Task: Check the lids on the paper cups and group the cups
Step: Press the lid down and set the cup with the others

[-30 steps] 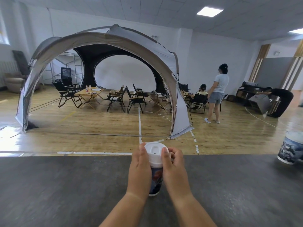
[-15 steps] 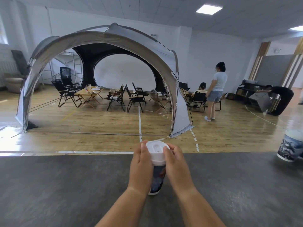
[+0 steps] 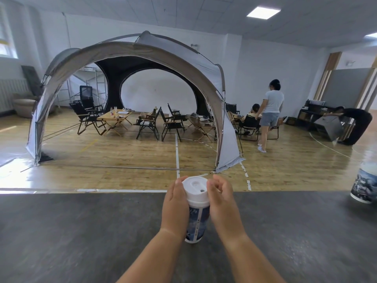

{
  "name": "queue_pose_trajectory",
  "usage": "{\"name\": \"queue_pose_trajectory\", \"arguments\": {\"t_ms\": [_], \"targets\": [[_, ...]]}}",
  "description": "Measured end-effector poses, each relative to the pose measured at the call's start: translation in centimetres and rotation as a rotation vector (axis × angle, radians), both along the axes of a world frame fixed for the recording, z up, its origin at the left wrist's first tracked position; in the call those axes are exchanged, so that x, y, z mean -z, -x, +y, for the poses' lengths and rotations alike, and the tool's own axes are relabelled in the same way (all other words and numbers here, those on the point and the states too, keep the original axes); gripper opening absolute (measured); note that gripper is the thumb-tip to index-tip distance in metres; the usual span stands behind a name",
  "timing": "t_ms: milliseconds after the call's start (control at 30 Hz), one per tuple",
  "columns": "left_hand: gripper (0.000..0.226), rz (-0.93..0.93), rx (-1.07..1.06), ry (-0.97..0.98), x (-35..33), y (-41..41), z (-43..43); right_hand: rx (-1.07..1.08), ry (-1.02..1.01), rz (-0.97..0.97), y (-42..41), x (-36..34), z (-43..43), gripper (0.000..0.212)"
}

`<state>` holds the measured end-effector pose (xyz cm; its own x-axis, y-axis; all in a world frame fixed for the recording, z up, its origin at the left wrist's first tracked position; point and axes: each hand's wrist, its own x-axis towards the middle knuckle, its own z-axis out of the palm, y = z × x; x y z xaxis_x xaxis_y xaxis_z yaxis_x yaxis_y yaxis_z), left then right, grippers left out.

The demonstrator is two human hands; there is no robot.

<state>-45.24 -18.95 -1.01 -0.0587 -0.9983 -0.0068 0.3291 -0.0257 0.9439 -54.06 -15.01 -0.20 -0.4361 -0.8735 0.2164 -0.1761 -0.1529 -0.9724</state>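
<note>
Holding: the paper cup [image 3: 196, 223] is stood upright on the table [image 3: 81, 231], near its far edge, and is clasped from both sides so that the lid can be tested without tipping it
Left hand [image 3: 175, 207]: wrapped round the cup's upper wall, fingers curled behind it and thumb raised to the lid's edge; it is judged to serve as the brace
Right hand [image 3: 222, 203]: curled against the opposite side, thumb laid on the rim of the lid [image 3: 195, 187], fingers bent behind where their contact is hidden; a seating check is judged to be in hand
Lid material: white plastic, smooth and faintly glossy, round with a raised rim, a sip hole and a small vent dimple; it appears level, though part of its rim is covered by the hands
Cup wall: paper, tapered to a narrower base, printed in dark blue and white; a thin wall like this is likely to dent if squeezed hard, so a light two-sided clasp is suited
Table surface: dark grey, matt, mottled like stone, flat enough for the base to sit steady
Second cup [image 3: 365, 184]: same print, pale top, set at the table's right end, well apart and cut by the frame; its lid fit cannot be told, and grouping is not yet done
Beyond the table: a domed fabric tent [image 3: 132, 50], folding chairs and a wooden floor are seen and are not involved
</note>
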Motion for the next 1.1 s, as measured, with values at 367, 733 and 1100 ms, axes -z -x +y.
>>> {"name": "queue_pose_trajectory", "arguments": {"t_ms": [367, 733, 1100], "targets": [[0.027, 0.044, 0.042, -0.054, -0.2, -0.6, 0.1, -0.028, -0.005, -0.019, 0.5, -0.4, -0.4, 0.011], [0.025, 0.081, 0.021, -0.061, -0.2, -0.3, 0.4, -0.008, 0.015, -0.043, -0.3, 0.5, 0.0, 0.014], [0.025, 0.084, 0.03, -0.036, -0.3, -0.1, 0.8, 0.027, 0.019, -0.025, -0.9, 0.9, 0.3, 0.02]]}}
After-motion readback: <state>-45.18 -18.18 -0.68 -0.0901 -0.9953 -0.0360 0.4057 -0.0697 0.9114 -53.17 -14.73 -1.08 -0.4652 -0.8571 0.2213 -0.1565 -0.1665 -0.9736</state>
